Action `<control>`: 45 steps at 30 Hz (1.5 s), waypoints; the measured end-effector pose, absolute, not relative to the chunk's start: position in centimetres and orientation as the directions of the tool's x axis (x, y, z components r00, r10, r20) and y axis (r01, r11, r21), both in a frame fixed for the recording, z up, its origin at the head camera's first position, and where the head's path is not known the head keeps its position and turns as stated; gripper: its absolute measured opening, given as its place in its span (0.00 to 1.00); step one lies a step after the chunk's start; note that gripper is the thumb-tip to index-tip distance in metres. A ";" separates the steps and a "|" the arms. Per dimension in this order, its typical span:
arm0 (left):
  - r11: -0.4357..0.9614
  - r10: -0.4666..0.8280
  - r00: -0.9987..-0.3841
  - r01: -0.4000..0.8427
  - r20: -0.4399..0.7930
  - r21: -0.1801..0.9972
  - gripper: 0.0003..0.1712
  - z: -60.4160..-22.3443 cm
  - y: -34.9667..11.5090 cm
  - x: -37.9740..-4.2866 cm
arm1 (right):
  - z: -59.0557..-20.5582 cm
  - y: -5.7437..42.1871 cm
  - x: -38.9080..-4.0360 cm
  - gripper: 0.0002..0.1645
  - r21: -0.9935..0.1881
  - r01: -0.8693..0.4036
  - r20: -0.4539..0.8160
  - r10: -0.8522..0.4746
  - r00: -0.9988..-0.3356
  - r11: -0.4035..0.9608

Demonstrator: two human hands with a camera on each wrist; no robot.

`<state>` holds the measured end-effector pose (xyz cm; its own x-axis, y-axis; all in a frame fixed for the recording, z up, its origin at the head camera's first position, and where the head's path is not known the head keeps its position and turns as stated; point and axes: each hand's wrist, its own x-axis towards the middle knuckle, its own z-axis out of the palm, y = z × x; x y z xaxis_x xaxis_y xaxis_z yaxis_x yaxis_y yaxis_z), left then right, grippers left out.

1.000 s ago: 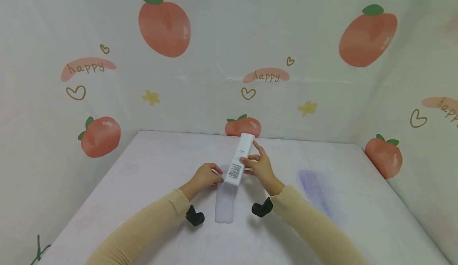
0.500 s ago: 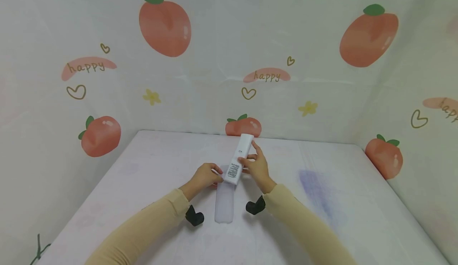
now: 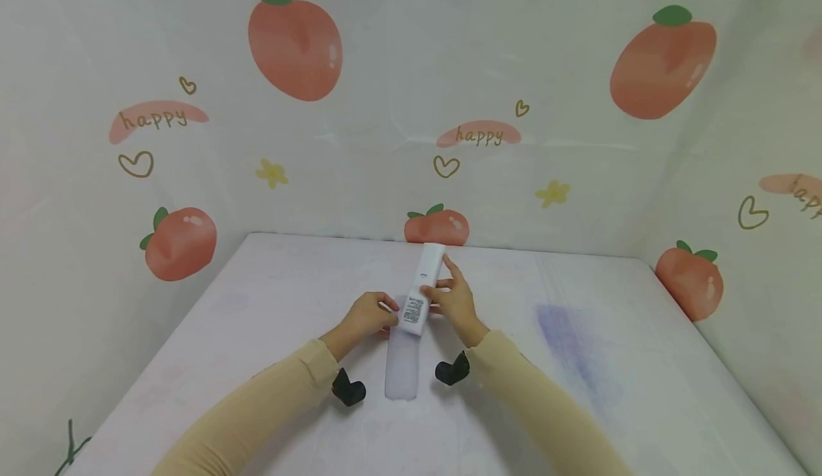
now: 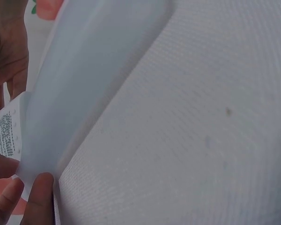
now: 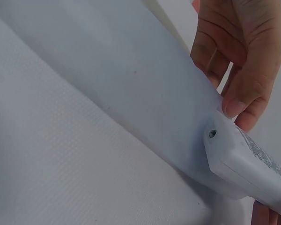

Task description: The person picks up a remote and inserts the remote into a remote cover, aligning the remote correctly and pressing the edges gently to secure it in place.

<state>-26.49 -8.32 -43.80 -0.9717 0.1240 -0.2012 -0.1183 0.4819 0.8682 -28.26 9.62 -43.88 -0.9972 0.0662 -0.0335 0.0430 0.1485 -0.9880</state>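
Note:
A long white plastic device with a printed label [image 3: 414, 310] is tilted over the far end of a flat translucent sleeve [image 3: 402, 372]. My right hand [image 3: 454, 301] grips the device from its right side, thumb on top and fingers behind it. My left hand [image 3: 369, 317] pinches the sleeve's edge near the device's lower end. From the right wrist, a small dark round hole shows in the end of the device [image 5: 243, 161], which overlaps the sleeve [image 5: 122, 79]. In the left wrist view, left fingertips [image 4: 40, 192] press the sleeve [image 4: 91, 75]. The fingers behind the device are mostly hidden.
The white table [image 3: 289, 269] has a purple smudge [image 3: 568, 340] on the right. A patterned cloth [image 3: 379, 69] hangs behind it and at both sides. Black wrist mounts [image 3: 349, 388] stick out from beige sleeves on both arms.
My right hand has moved slightly left and brought the white device with it, further over the translucent sleeve. The left hand and the sleeve stay nearly in place.

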 end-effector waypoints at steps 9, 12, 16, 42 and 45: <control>0.436 0.124 -0.971 -0.132 -0.204 0.890 0.13 -43.8 -8.4 -26.5 | -44.1 9.1 -28.6 0.51 -0.987 0.086 -0.082 0.036 -0.996 0.139; 0.431 0.123 -0.971 -0.132 -0.203 0.892 0.13 -43.9 -8.4 -26.5 | -44.2 9.0 -28.5 0.50 -0.987 0.088 -0.086 0.020 -0.996 0.133; 0.417 0.121 -0.971 -0.138 -0.206 0.898 0.14 -43.8 -8.4 -26.5 | -44.2 9.1 -28.4 0.50 -0.988 0.088 -0.088 -0.002 -0.996 0.128; 0.198 0.097 -0.970 -0.199 -0.221 0.960 0.29 -42.2 -7.3 -26.2 | -42.1 11.1 -27.4 0.48 -0.998 0.046 -0.049 -0.061 -0.997 0.040; 0.199 0.121 -0.962 -0.219 -0.246 0.955 0.28 -41.8 -7.1 -26.3 | -41.3 11.5 -27.2 0.48 -0.998 0.040 -0.043 -0.058 -0.997 0.054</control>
